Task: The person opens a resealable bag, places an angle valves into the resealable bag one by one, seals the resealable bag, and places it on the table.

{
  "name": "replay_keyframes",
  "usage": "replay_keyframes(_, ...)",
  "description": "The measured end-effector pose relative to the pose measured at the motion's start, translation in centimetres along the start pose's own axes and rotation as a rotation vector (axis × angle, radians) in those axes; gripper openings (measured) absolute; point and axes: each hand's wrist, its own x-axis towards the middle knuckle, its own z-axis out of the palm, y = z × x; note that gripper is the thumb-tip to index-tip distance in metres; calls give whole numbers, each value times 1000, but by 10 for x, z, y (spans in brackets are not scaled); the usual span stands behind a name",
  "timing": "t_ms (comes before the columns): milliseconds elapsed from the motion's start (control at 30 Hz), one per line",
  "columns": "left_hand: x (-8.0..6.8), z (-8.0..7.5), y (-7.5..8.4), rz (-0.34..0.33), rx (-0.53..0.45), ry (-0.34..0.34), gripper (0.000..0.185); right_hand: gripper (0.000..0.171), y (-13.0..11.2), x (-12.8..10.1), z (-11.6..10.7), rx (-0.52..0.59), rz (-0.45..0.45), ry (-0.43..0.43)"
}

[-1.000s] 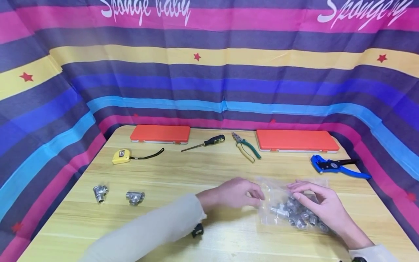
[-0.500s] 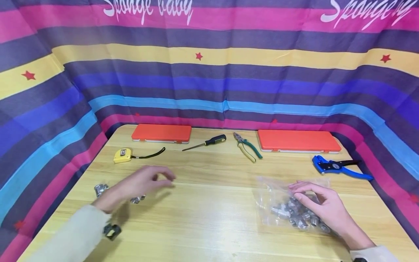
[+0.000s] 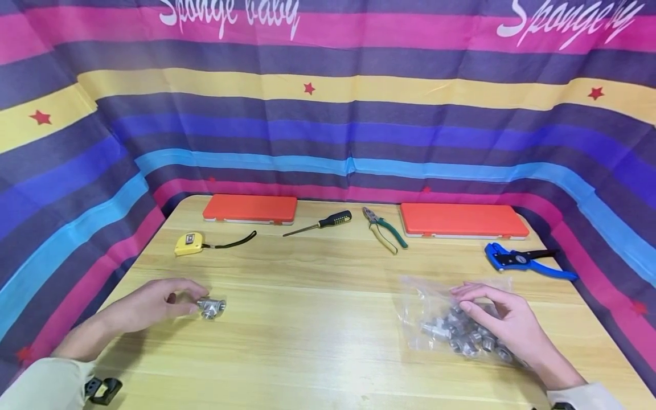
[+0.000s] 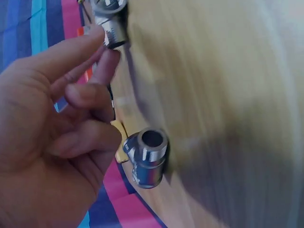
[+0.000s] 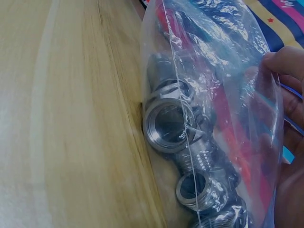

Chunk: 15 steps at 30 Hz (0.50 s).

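Observation:
In the head view my left hand (image 3: pixel 148 304) is at the left, its thumb and fingertips at the near end of a metal tee pipe fitting (image 3: pixel 212 307). The tee (image 4: pixel 110 28) stands at those fingertips in the left wrist view; whether they touch it is unclear. A second metal fitting (image 4: pixel 148 159) lies beside the curled lower fingers, hidden behind the hand in the head view. At the right, my right hand (image 3: pixel 504 319) pinches the upper side of a clear plastic bag (image 3: pixel 417 313). Several metal pipe fittings (image 5: pixel 171 126) lie inside that bag.
Along the back of the table (image 3: pixel 307 353) lie two red cases (image 3: pixel 251 209) (image 3: pixel 463 220), a screwdriver (image 3: pixel 320 223) and pliers (image 3: pixel 381 228). A yellow tape measure (image 3: pixel 189 244) is at the left, a blue wire stripper (image 3: pixel 523 260) at the right. Striped cloth (image 3: pixel 348 136) surrounds the table.
My left hand has moved from beside the bag far to the left, past the tee and then back toward it. My right hand stays on the bag. The tee keeps its place.

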Motion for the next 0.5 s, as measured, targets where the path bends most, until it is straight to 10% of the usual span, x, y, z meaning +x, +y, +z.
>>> replay_keyframes(300,7,9,4,65,15,49,11,14,-2,-2,-3,-17,100,-7)
replay_keyframes(500,36,30,43,75,-102,58,15,15,-1,-2,-4,-22,91,-3)
